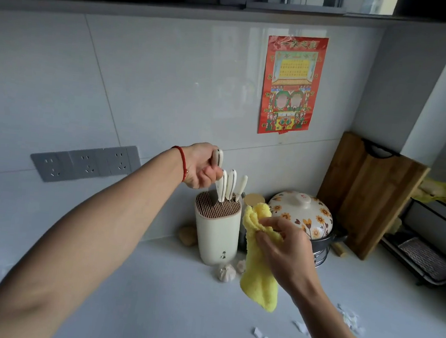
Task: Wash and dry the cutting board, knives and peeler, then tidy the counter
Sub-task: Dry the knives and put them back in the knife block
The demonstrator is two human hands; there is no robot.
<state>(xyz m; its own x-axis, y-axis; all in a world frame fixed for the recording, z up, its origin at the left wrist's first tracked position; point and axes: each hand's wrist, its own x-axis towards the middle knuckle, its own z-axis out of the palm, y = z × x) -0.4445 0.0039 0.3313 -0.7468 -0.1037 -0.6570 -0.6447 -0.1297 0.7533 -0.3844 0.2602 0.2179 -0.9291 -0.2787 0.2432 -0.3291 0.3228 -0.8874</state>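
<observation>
My left hand [201, 167] grips the cream handle of a knife [217, 158] above the cream knife block [216, 234]; its blade points down into the block's slotted top. Three more cream-handled knives [230, 183] stand in the block. To the right of the block, my right hand [287, 248] holds a yellow cloth [257, 274] that hangs down over the counter. A wooden cutting board [368, 192] leans upright against the wall at the back right. I see no peeler.
A floral lidded pot [303, 213] sits on a wire stand behind my right hand. Garlic bulbs [225, 273] lie at the block's foot, white scraps [349, 318] on the counter at right. A dish rack [424, 256] and bowls stand far right, wall sockets [86, 162] at left.
</observation>
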